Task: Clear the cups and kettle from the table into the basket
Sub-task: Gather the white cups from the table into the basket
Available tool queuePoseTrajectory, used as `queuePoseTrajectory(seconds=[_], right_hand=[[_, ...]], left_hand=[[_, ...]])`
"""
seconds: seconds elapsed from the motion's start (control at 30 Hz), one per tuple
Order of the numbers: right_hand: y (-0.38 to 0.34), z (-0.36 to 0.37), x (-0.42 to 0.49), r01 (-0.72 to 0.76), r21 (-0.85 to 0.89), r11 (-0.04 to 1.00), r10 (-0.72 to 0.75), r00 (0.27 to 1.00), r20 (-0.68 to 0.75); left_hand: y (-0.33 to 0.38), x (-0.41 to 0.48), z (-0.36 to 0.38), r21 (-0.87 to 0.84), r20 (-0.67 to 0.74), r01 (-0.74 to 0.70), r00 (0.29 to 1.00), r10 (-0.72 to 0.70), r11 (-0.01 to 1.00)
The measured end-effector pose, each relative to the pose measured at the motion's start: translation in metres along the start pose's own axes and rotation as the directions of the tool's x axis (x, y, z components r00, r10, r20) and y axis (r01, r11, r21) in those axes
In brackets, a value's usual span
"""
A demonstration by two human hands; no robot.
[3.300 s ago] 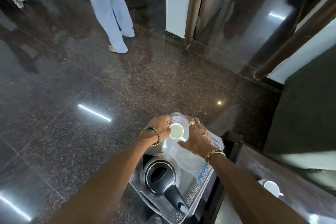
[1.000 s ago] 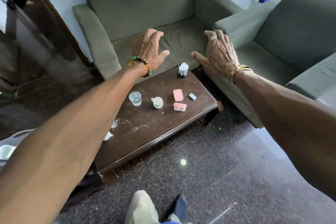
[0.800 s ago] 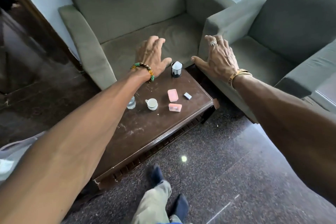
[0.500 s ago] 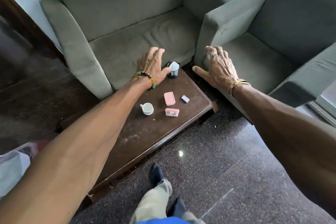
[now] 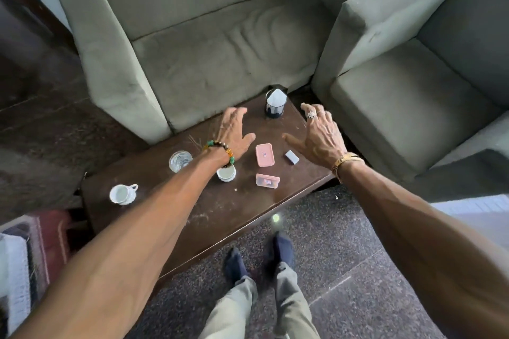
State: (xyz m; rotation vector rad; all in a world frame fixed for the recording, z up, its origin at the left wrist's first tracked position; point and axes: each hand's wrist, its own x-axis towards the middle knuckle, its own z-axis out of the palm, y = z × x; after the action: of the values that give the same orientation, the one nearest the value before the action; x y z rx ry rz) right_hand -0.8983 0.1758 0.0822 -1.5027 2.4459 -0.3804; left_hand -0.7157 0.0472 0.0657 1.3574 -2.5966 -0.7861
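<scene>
On the dark wooden table [image 5: 220, 209] stand a white cup with a handle [image 5: 122, 194] at the left, a glass of water [image 5: 179, 161], and a second white cup [image 5: 226, 173] partly hidden under my left wrist. At the table's far edge stands a dark holder with white paper [image 5: 275, 104]. My left hand [image 5: 234, 133] hovers open above the table, fingers spread, holding nothing. My right hand [image 5: 319, 136] is open too, to the right of the pink boxes. The basket and kettle are not in view.
A pink lidded box [image 5: 265, 155], a smaller pink box [image 5: 267, 180] and a small grey block [image 5: 292, 157] lie between my hands. Green armchairs [image 5: 209, 44] [image 5: 413, 85] hem the table at the back and right. My feet [image 5: 259, 256] stand on the granite floor.
I turned from the basket to the table. My view has tilted down and come closer. Both open hands have dropped lower over the tabletop; the left cup and glass are back in sight.
</scene>
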Motion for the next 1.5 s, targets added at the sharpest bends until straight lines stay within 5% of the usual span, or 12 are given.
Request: queuePoseTrajectory(seconds=[0.47,0.63,0.9,1.2,1.5], right_hand=[[-0.01,0.221,0.06,0.154,0.034,0.987,-0.153,0.883,0.444],[-0.022,0.274,0.08,0.19,0.056,0.98,-0.19,0.826,0.531],[-0.039,0.331,0.092,0.229,0.153,0.961,-0.274,0.73,0.626],[-0.049,0.318,0.083,0.182,0.21,0.961,-0.275,0.722,0.635],[-0.139,0.182,0.078,0.426,0.189,0.885,-0.45,0.677,0.583]], left_hand=[[-0.145,-0.009,0.149,-0.079,0.157,0.473,0.875,-0.458,0.877],[-0.174,0.003,0.183,-0.079,0.212,0.637,0.762,-0.611,0.767],[-0.188,0.014,0.217,-0.235,0.175,0.653,0.757,-0.629,0.72],[-0.188,-0.001,0.204,-0.399,0.226,0.624,0.777,-0.588,0.671],[-0.142,-0.057,0.048,-0.562,0.125,0.558,0.787,-0.604,0.61]])
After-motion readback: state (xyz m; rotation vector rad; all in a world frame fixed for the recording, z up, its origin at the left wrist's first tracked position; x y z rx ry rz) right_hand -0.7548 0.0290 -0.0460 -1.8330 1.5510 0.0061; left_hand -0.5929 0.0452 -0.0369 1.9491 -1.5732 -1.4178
